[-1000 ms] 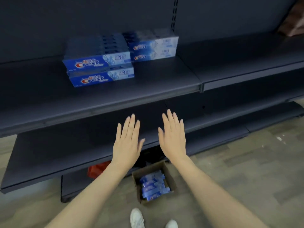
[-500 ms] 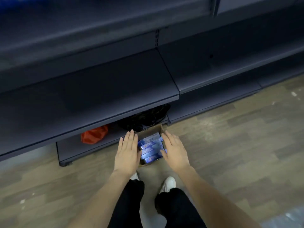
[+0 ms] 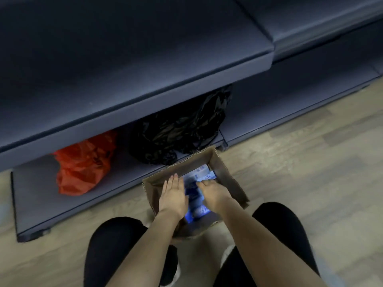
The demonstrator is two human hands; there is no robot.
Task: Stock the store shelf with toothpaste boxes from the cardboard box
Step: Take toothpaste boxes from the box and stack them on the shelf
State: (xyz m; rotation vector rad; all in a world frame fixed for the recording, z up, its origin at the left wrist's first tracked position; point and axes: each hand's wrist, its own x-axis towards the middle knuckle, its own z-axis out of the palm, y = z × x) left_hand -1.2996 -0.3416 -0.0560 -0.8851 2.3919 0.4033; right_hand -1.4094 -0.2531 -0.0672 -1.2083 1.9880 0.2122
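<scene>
Floor-level cardboard box [image 3: 224, 175]; left hand [image 3: 173, 196] flat, right hand [image 3: 214, 193] curled on toothpaste boxes [image 3: 194, 190].

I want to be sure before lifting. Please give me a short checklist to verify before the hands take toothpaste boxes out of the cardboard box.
1. Both hands inside the cardboard box: ok.
2. Toothpaste boxes remaining in it: ok, blue packs show.
3. Left hand gripping a pack: not ok, fingers look straight, lying beside the packs.
4. Right hand gripping a pack: cannot tell, fingertips are blurred.
5. Red bag and black bag out of the way: ok, both on the bottom shelf behind the box.
</scene>
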